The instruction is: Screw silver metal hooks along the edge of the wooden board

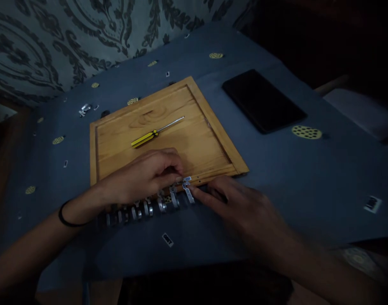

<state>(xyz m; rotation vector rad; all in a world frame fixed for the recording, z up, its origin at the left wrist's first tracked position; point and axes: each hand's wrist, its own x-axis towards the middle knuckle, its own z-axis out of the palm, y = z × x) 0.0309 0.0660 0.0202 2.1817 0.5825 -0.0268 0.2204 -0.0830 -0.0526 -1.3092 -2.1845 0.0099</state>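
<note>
A framed wooden cabinet door (171, 114) lies flat, with several metal cabinet hinges (162, 202) in a row along its near edge. At the right end of that row sits another hinge (188, 192), next to small dark holes in the frame. My left hand (149, 176) bends over the near edge, thumb and fingers pinched together beside this hinge; what they pinch is too small to make out. My right hand (241, 205) steadies the same hinge with its index fingertip, the other fingers curled. A yellow and black screwdriver (157, 132) rests on the door panel.
A black tablet-like slab (263, 101) lies to the right of the door. Small metal pieces (85, 110) are at the left on the blue patterned tablecloth (333, 182). Behind the table hangs a patterned curtain or wall covering (101, 29). A pale seat-like shape (359, 110) is beyond the right edge.
</note>
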